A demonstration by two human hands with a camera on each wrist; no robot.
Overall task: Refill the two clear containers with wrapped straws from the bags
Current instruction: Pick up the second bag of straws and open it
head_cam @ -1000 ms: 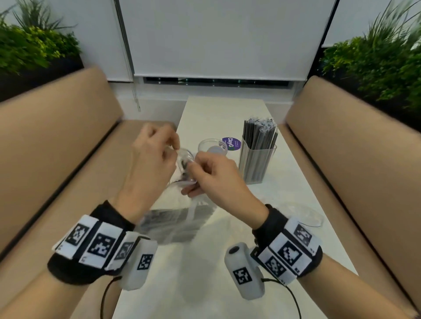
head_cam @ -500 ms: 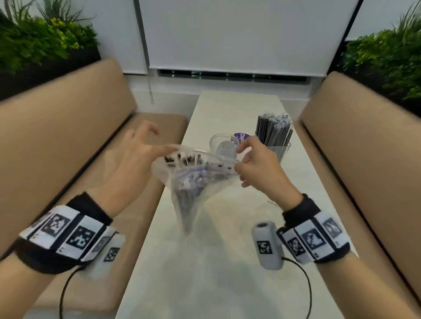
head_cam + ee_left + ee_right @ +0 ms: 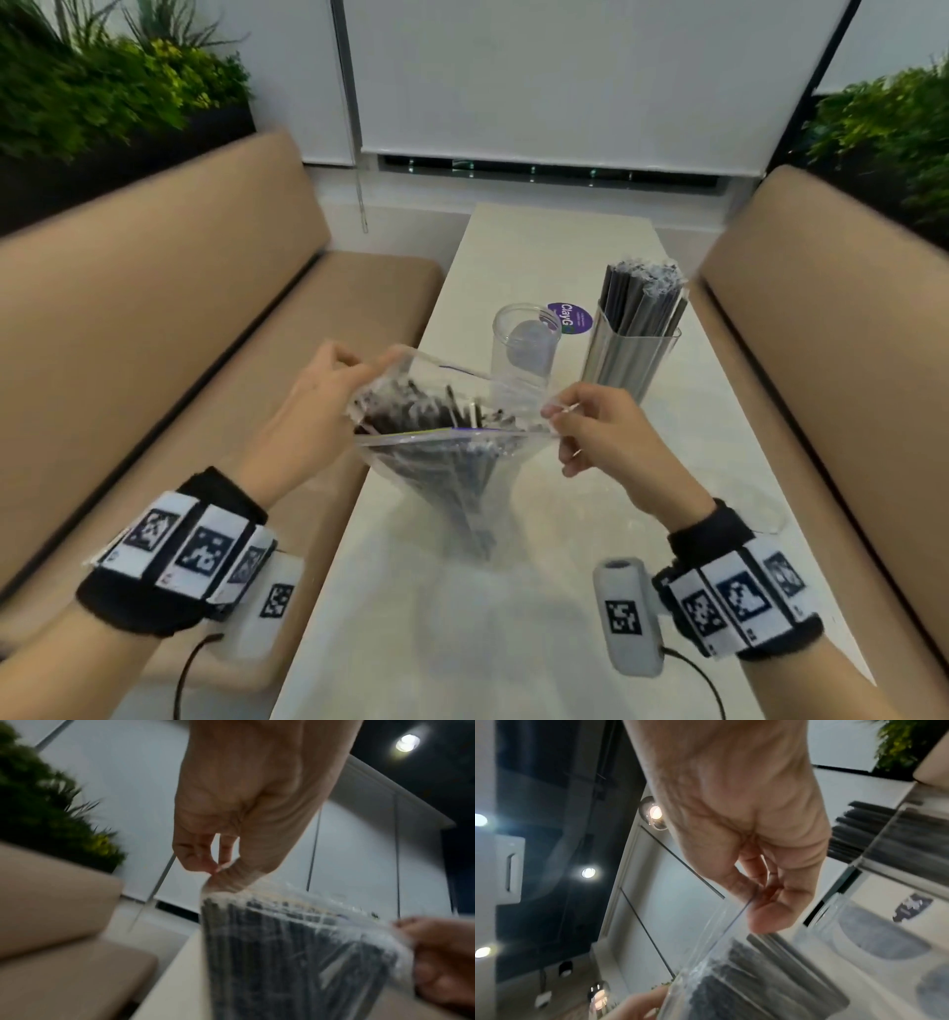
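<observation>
A clear zip bag [image 3: 452, 473] full of dark wrapped straws stands on the white table [image 3: 513, 642], its mouth pulled wide. My left hand [image 3: 328, 390] pinches the bag's left rim [image 3: 213, 882]. My right hand [image 3: 590, 426] pinches the right rim [image 3: 754, 898]. Behind the bag stands an empty round clear container [image 3: 524, 349]. To its right a square clear container [image 3: 631, 360] is packed with upright wrapped straws [image 3: 642, 298].
A purple round sticker [image 3: 572, 317] lies on the table behind the round container. A clear flat plastic piece [image 3: 760, 514] lies at the table's right edge. Tan bench seats [image 3: 154, 318] flank the table, with plants [image 3: 102, 92] in the far corners.
The bag went from lying low with both hands bunched at its top to standing upright. My hands moved apart and pulled its mouth wide.
</observation>
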